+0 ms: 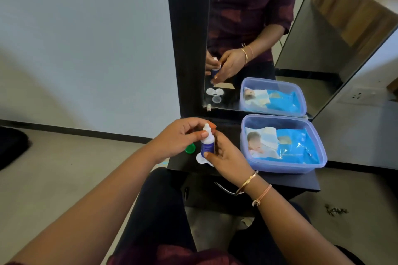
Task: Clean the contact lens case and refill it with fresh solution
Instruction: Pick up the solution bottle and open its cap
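A small solution bottle, white on top with a blue label, stands upright above the black shelf. My right hand grips its blue body. My left hand pinches the white cap at its top. Under the bottle lies the white contact lens case, mostly hidden by my right hand. A green lens case cap lies on the shelf just left of the bottle.
A clear plastic box with a blue wipes packet inside fills the right side of the shelf. A mirror behind it reflects my hands, the case and another cap. Pale floor lies to the left, with a dark object at the far left edge.
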